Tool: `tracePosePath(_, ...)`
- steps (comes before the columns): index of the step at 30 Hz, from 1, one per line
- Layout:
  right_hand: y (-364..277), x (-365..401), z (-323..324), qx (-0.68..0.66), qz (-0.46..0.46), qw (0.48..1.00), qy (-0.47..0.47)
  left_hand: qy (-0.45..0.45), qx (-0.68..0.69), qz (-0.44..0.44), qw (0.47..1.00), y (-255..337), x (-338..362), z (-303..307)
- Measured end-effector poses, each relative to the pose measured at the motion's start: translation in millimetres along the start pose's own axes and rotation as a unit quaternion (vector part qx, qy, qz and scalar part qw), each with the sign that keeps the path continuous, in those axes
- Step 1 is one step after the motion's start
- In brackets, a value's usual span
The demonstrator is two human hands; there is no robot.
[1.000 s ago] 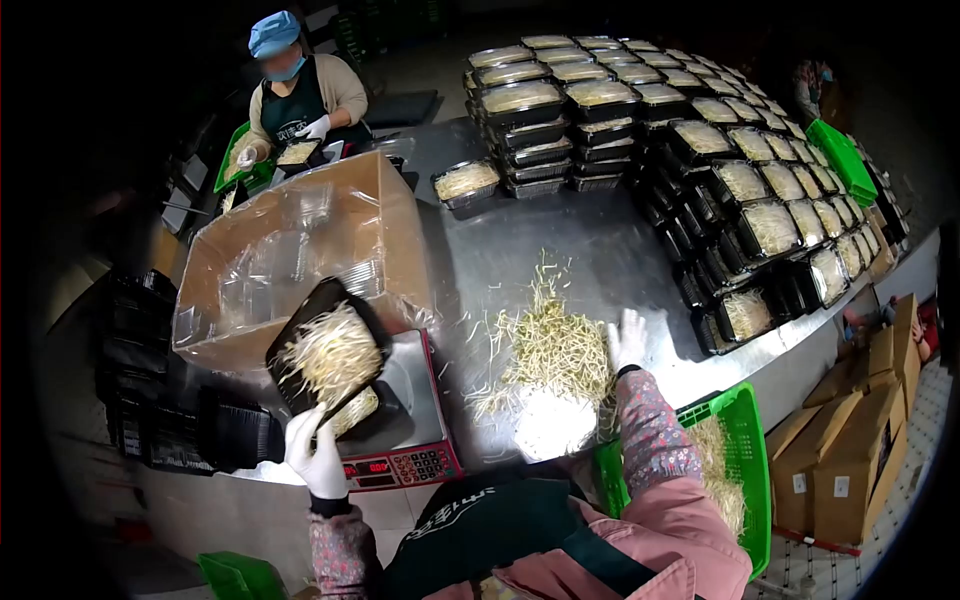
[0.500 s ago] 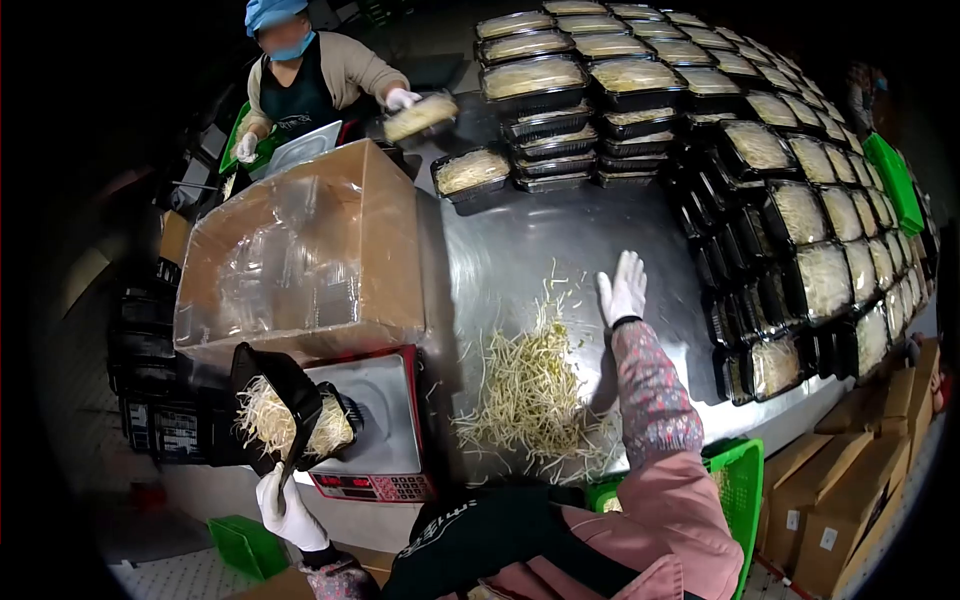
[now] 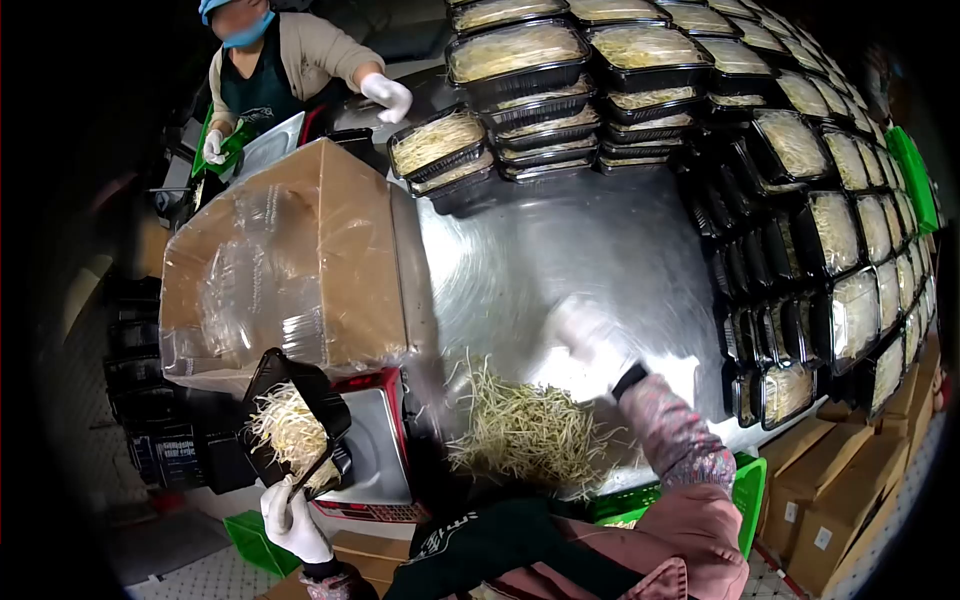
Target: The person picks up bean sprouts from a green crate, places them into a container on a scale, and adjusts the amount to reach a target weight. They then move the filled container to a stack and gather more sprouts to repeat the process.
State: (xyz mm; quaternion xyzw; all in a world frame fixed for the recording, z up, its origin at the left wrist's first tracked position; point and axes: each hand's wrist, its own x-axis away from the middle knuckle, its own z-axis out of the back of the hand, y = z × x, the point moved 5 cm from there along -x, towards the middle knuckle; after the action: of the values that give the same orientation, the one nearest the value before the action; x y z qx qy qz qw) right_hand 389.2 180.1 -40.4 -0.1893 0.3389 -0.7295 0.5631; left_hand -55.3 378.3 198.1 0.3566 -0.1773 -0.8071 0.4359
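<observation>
My gloved left hand (image 3: 295, 522) grips the near rim of a black plastic tray (image 3: 322, 402), which is tilted and holds pale bean sprouts (image 3: 288, 430). The tray is over the left side of a red-and-silver digital scale (image 3: 368, 445), and part of another black container shows behind it. Smeared by motion, my gloved right hand (image 3: 592, 338) is over the metal table (image 3: 570, 240), just beyond a loose heap of bean sprouts (image 3: 525, 425). Its fingers cannot be made out.
A plastic-lined cardboard box (image 3: 360, 260) stands behind the scale. Stacks of filled trays (image 3: 520, 55) line the table's back and right side (image 3: 840, 230). Across the table is a co-worker (image 3: 290, 70) in white gloves. A green crate (image 3: 750, 500) and flattened cardboard (image 3: 830, 490) are at lower right.
My right hand has swept back toward me, and the heap's far end is drawn in nearer. The co-worker has put a filled tray onto another and let go. My left hand still holds the tray.
</observation>
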Motion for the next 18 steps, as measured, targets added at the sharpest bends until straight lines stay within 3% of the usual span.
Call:
tracePosePath(2, 67.7, -20.0, 67.2, 0.065, -0.137, 0.954, 0.257, -0.006, 0.002, 0.000, 1.000, 1.2, -3.3, -3.0)
tracePosePath(3, 74.9, -26.3, 103.0, 0.211, -0.124, 0.886, 0.393, -0.001, 0.000, 0.009, 1.000, -1.1, -4.4, -2.1)
tracePosePath(5, 169.2, -58.7, 97.4, 0.384, -0.281, 0.803, 0.358, 0.011, -0.010, 0.025, 1.000, -7.9, -7.3, 0.0)
tracePosePath(7, 118.1, -124.9, 103.7, 0.239, -0.325, 0.906, 0.127, 0.027, 0.002, 0.036, 0.999, -6.2, -12.2, -2.0)
tracePosePath(9, 107.8, -179.4, 31.4, 0.303, -0.165, 0.925, 0.160, 0.034, -0.008, 0.023, 0.999, -3.1, -16.4, -8.1)
tracePosePath(11, 73.5, -214.8, -30.1, 0.293, -0.057, 0.950, 0.091, 0.024, -0.039, 0.015, 0.999, 5.4, -21.1, -14.3)
tracePosePath(13, 26.7, -220.5, -77.6, 0.241, 0.042, 0.969, 0.032, 0.026, -0.011, 0.023, 0.999, 8.6, -22.0, -17.7)
tracePosePath(15, -23.8, -207.4, -111.6, 0.177, 0.067, 0.978, -0.085, 0.034, 0.016, 0.055, 0.998, 2.9, -19.3, -18.6)
tracePosePath(18, -80.9, -172.1, -164.3, 0.146, 0.188, 0.964, -0.122, 0.034, 0.029, 0.058, 0.997, 6.9, -19.3, -22.6)
